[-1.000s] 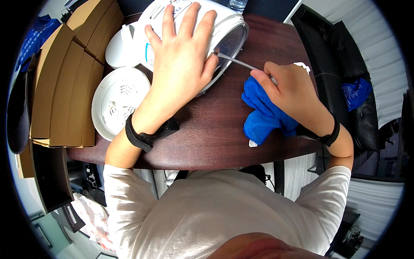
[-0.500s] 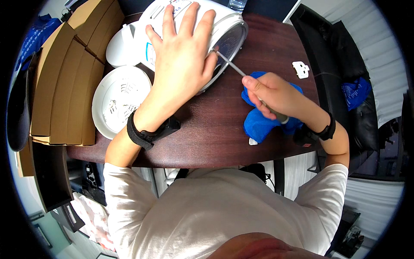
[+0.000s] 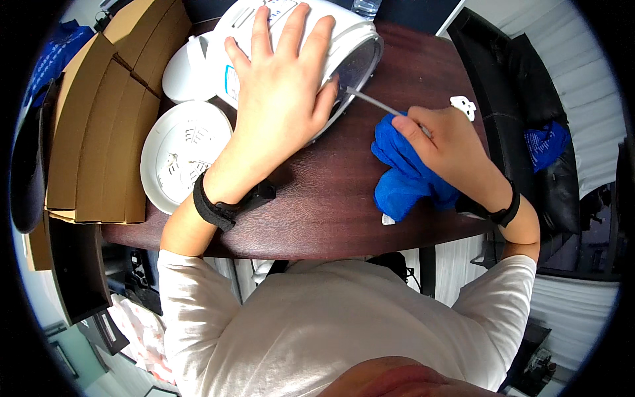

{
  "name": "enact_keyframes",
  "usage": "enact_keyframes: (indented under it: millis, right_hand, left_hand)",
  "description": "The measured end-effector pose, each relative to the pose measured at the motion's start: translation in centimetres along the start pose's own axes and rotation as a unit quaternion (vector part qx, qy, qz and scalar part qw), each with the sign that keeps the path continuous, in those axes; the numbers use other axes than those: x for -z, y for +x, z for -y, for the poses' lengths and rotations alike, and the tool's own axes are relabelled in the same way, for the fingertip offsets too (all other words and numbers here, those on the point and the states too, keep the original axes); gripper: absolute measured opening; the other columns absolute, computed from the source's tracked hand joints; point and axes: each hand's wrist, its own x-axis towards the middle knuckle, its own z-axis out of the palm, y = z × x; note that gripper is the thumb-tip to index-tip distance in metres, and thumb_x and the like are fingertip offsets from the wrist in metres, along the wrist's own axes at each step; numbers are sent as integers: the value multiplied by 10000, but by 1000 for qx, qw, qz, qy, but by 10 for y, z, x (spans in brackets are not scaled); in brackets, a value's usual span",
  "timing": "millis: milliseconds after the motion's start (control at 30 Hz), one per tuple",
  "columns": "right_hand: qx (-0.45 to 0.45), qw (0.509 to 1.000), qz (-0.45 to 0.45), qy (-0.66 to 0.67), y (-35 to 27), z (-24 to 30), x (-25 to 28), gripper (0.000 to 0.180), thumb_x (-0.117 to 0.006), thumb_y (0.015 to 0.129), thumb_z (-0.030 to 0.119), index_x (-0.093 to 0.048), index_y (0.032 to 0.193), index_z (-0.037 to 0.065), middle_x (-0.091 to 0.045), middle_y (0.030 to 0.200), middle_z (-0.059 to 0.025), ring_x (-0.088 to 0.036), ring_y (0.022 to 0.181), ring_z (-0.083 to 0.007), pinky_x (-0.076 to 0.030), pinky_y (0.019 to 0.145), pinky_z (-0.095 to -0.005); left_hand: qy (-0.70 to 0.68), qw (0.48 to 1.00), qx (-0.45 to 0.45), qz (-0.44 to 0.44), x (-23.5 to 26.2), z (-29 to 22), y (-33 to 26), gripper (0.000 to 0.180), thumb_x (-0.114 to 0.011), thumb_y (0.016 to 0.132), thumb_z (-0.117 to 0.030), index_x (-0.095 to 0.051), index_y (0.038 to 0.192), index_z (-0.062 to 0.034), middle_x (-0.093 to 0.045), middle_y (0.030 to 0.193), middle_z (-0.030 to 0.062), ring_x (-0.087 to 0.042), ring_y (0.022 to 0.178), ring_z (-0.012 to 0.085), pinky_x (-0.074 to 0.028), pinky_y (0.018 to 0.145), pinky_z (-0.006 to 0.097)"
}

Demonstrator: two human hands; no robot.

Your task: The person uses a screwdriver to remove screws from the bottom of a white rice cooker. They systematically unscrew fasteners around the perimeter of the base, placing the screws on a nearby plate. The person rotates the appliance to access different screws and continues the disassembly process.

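Observation:
My left hand lies with fingers spread on a rounded white appliance housing, its thumb by the dark oval opening at the right end. In my right hand is a screwdriver, held by the handle, which the fingers mostly hide. Its long metal shaft slants left toward the rim of the opening; the tip is near my left thumb, and whether it touches anything is not clear. A crumpled blue cloth lies beneath and beside my right hand.
Left of the appliance, a white round dish holds small metal pieces. A white round part sits behind it. Cardboard boxes line the left edge. A small white plastic piece lies at the right of the dark wooden table.
My right hand and the screwdriver have shifted right and slightly up, the shaft drawing back from the opening. My left hand has barely moved.

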Motion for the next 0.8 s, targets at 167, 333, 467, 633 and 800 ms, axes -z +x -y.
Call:
enact_keyframes:
  millis: [167,333,467,633,800]
  right_hand:
    - [40,996,-48,-67,5,2,1,452,-598,943,372,-553,622,57,-533,504,-138,-571,465,-321,-412,440,-395]
    - [60,992,-65,-94,10,4,0,454,-600,939,377,-548,615,63,-532,503,-138,-572,468,-322,-412,438,-400]
    - [66,989,-64,-117,12,6,1,465,-595,941,377,-545,600,66,-538,509,-140,-574,474,-327,-415,442,-401]
    - [34,999,-14,1,14,4,-6,535,-557,966,390,-521,551,56,-534,502,-146,-539,437,-307,-412,435,-389]
    - [-205,898,232,311,13,5,-10,602,-449,1015,458,-490,545,83,-487,445,-69,-441,323,-157,-364,340,-290]
  left_hand:
    - [-4,1000,2,3,-1,0,0,667,-677,783,-206,-442,1406,-165,-403,1471,146,-322,1351,486,-252,1006,711]
    - [-7,1000,1,2,0,0,0,681,-677,769,-196,-440,1406,-163,-402,1471,141,-318,1354,487,-251,1008,711]
    - [-10,1000,2,3,1,0,0,683,-681,763,-193,-442,1403,-161,-406,1465,145,-318,1354,488,-250,1009,710]
    - [-9,1000,2,-4,0,-1,0,672,-682,765,-191,-450,1395,-159,-413,1458,151,-327,1348,490,-257,1004,707]
    - [3,1000,6,-8,-2,-1,-1,653,-676,781,-199,-451,1393,-157,-411,1457,152,-338,1339,495,-262,994,713]
